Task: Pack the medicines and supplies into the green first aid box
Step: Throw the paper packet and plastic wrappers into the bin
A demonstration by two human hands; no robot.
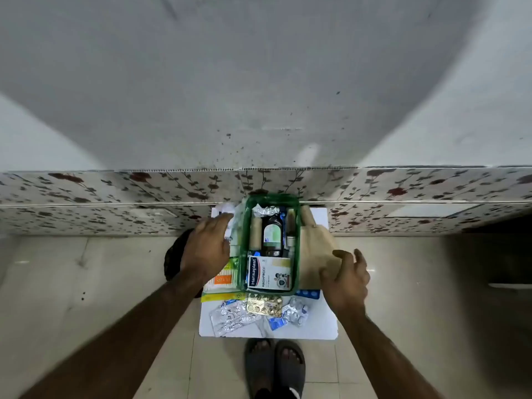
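You are partway through packing. The green first aid box (244,240) sits open on a small white worktop (316,326), already holding a dark syrup bottle (272,234), a Hansaplast carton (269,273), rolled bandages (255,233) and a foil strip at its far end.

Your left hand (205,249) rests just left of the box, fingers curled loosely over clear packaging there; whether that grip is pinching anything cannot be told. Your right hand (345,279) hovers just right of the box, fingers spread and empty, over a tan paper bag (313,249).

Still unpacked: silver blister strips (230,315), a gold blister strip (264,305) and blue packets (276,323) on the near edge of the worktop, just near of the box, plus an orange-and-green pack (223,279) on the left. The next move probably calls for gathering those strips and slipping them into the remaining gaps.
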